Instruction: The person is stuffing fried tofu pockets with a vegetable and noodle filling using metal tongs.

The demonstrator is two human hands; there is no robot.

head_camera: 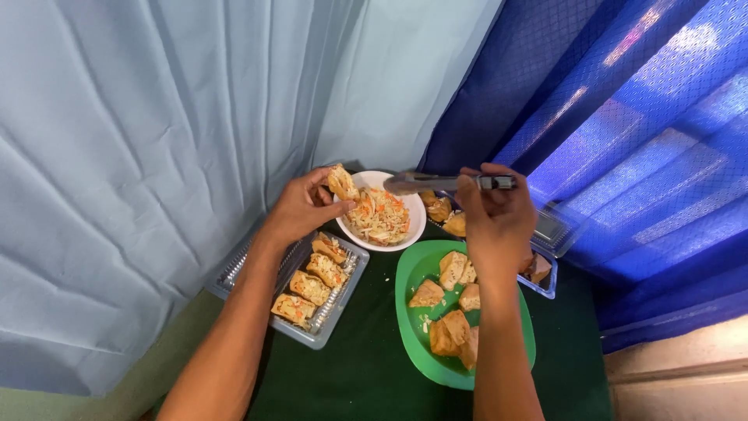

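Green plate (413, 273): nearest to the viewer, oval, on the dark green table (366, 366); it lies under the right forearm and below the right hand, and carries several pieces of fried tofu (452, 331), golden brown, cut in wedges and blocks.
Clear plastic tray (335, 323): below the left hand and beside the left forearm; four stuffed tofu pieces (310, 287) lie in a row in it, filling showing on top.
Left hand (300, 206): fingers pressed together around one stuffed tofu piece (341, 183), pinching it between thumb and fingertips, lifted at the left rim of the white bowl.
White bowl (417, 222): between the two hands, just right of the left hand, on the table; it holds a shredded vegetable filling (380, 217), pale strands with orange bits.
Right hand (495, 214): closed on the handle end of metal tongs (436, 183), thumb and fingers pinching it; the tongs run level leftward from the hand, their tips over the far rim of the bowl, near the held piece but apart from it.
Second clear container (545, 284): partly hidden behind the right hand, to its right; more fried tofu shows in it.
Light blue curtain (156, 117): beyond and left of the left hand.
Dark blue mesh curtain (623, 117): beyond and right of the right hand, lit from behind.
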